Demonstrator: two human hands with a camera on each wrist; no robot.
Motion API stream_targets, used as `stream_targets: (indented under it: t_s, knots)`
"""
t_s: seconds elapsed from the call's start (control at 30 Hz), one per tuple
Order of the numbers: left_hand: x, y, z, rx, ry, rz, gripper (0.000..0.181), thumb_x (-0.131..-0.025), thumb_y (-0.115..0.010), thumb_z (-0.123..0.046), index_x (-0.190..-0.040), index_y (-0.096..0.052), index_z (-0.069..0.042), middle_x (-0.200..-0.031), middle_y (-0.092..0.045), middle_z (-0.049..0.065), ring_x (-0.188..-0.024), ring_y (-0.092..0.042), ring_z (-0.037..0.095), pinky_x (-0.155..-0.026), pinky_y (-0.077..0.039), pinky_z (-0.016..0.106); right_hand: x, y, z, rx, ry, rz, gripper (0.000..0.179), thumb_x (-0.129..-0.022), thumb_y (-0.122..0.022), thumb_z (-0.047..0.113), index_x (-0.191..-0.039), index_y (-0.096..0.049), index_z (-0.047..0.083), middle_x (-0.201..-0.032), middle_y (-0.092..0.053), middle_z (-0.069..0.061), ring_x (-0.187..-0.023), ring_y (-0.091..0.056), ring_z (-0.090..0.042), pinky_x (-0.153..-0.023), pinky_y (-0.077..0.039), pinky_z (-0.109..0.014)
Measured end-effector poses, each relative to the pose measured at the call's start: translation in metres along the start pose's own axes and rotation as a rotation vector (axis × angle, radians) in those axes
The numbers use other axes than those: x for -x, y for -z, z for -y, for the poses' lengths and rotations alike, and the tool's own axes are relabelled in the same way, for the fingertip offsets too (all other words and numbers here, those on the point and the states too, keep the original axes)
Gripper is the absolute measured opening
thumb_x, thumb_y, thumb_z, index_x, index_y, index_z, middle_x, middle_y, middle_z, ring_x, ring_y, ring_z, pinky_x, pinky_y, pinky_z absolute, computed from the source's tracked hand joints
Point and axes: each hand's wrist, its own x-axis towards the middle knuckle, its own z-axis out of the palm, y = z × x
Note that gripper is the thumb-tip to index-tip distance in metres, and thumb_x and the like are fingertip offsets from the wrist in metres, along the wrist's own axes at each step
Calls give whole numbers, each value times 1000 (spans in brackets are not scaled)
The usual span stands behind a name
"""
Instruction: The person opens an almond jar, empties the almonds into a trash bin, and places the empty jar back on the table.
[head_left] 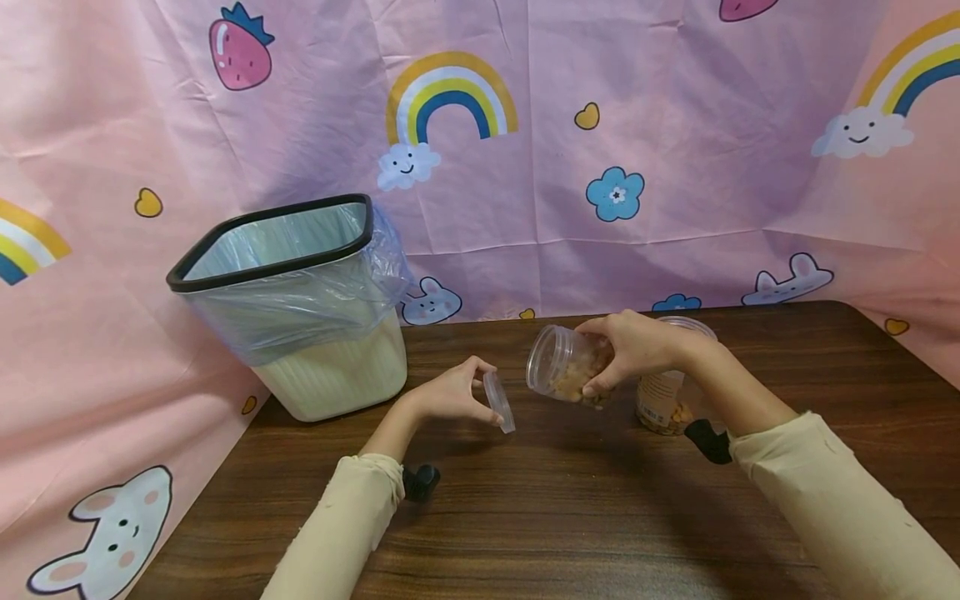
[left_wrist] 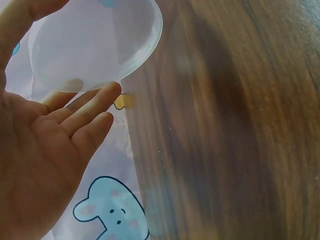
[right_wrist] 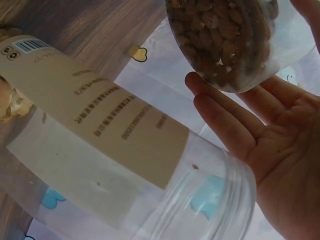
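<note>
My left hand pinches a round translucent lid by its edge, thumb on one side and fingers on the other. In the left wrist view the lid shows as a thin clear disc. My right hand grips a small clear plastic jar, tipped on its side with its open mouth towards the lid. Brown nuts that look like almonds lie inside that jar. Lid and jar are apart, both above the table. Behind my right forearm stands a taller clear jar with a beige label.
A white waste bin with a black rim and a bluish plastic liner stands at the table's left back. Light brown pieces lie in the bottom of the taller jar. A printed pink cloth hangs behind the dark wooden table.
</note>
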Motion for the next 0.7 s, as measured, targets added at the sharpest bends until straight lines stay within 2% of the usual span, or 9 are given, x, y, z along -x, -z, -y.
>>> stream_targets:
  t_s: [0.4, 0.6, 0.7]
  knots:
    - [2, -2, 8, 63, -6, 11, 73, -71, -77, -21, -127, -36, 0, -130, -42, 16, -121, -42, 34, -92, -40, 43, -4, -1, -2, 9, -42, 20, 85, -67, -78, 44, -128, -47, -5, -105, -62, -11, -86, -58, -18, -72, -49, -35]
    - [4, 0, 12, 98, -6, 24, 74, -73, -76, -20, -129, -34, 1, -134, -37, 19, -125, -36, 39, -97, -36, 45, -4, -1, -1, 4, -49, 17, 85, -66, -79, 45, -128, -47, -4, -105, -62, -10, -86, -58, -17, -72, -49, -35]
    - [7, 1, 14, 98, 13, 25, 75, -72, -77, -20, -131, -35, 1, -136, -35, 19, -126, -33, 40, -98, -34, 46, -4, -1, -1, 1, -50, 19, 85, -66, -79, 45, -129, -47, -4, -103, -62, -10, -84, -58, -17, -71, -49, -35]
